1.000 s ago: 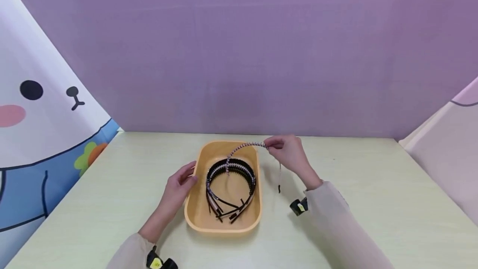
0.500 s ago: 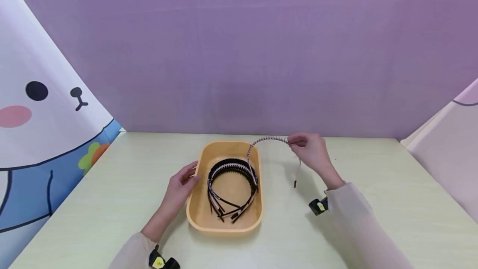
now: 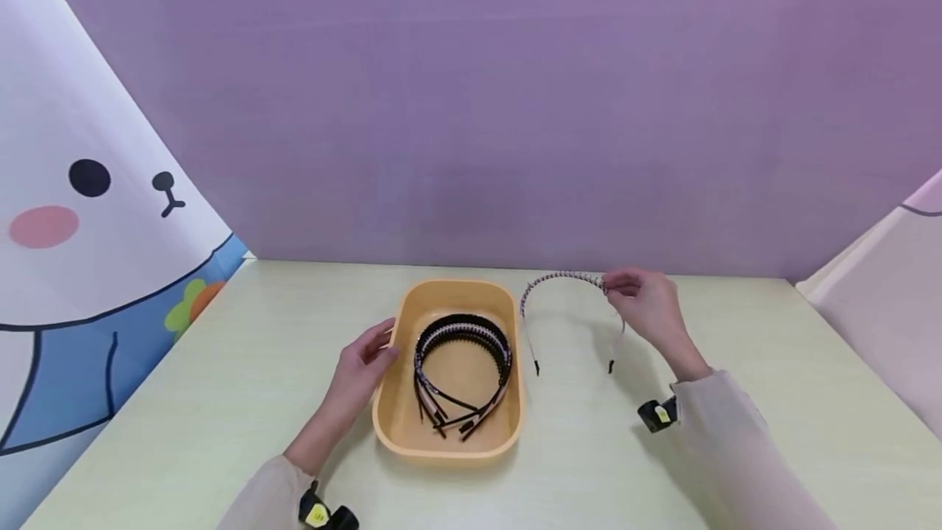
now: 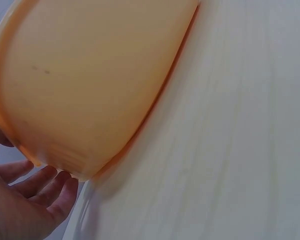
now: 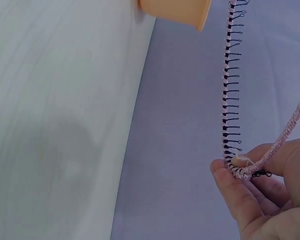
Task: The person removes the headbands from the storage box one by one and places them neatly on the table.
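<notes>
A yellow-orange plastic bin (image 3: 447,450) stands on the table. Several black and pale headbands (image 3: 464,325) lie bunched inside it. At its left side my left hand (image 3: 358,370) holds the rim, and in the left wrist view the fingers (image 4: 42,185) touch the outer wall. Right of the bin, my right hand (image 3: 648,309) pinches a thin pinkish headband (image 3: 548,276) near the top of its arch. Both dark-tipped ends of that headband hang down. The right wrist view shows small dark wire loops along the band (image 5: 226,100), gripped between thumb and fingers (image 5: 235,192).
The pale wood-look table (image 3: 574,464) runs back to a purple backdrop (image 3: 471,105). A cloth with a cartoon animal (image 3: 110,268) hangs on the left, and a pale cloth (image 3: 883,301) on the right. Small black cameras are strapped on both wrists.
My right hand has moved right, carrying the headband out from over the bin to beside it. The left hand stays on the rim. The view has shifted slightly.
</notes>
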Demonstrator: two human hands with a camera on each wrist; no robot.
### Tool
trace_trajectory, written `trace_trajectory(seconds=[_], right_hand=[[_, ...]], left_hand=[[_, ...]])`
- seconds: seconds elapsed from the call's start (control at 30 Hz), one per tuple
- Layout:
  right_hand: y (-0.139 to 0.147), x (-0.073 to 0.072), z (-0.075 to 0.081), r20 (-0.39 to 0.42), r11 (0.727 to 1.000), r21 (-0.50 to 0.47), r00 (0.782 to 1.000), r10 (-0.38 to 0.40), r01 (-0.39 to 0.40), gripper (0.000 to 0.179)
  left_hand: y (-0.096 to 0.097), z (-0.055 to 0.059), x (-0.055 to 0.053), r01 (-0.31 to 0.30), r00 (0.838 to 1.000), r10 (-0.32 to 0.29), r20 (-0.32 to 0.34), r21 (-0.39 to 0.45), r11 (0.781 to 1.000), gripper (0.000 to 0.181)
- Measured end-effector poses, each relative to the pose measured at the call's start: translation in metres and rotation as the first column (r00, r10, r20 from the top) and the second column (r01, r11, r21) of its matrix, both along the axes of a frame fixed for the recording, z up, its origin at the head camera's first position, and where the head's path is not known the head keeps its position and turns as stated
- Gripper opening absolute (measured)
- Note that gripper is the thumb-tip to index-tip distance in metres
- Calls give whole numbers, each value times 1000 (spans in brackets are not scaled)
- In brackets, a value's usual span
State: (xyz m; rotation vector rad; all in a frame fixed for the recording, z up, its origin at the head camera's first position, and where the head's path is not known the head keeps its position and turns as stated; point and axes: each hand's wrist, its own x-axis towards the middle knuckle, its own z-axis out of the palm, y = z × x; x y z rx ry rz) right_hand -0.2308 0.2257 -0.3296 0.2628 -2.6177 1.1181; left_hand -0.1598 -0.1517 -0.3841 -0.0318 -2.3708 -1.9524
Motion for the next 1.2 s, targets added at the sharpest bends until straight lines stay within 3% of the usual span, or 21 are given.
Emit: trace_trajectory(seconds=[0.23, 0.47, 0.97, 1.2], right_hand=[[11, -4, -5, -17, 1000, 7, 1000, -21, 21, 20], [13, -15, -14, -17, 999, -48, 1000, -26, 25, 19], [5, -36, -37, 103, 995, -66, 992, -65, 72, 22], [-2, -44, -41, 117, 997, -45, 991, -63, 69, 22]], left_hand=[[0, 0, -2, -2, 1000, 2, 3, 12, 1000, 47], [0, 0, -2, -12, 1000, 12, 7, 6, 1000, 48], [2, 0, -1, -15, 1000, 15, -5, -9, 1000, 48], [1, -1, 0, -19, 1000, 19, -11, -3, 1000, 48]])
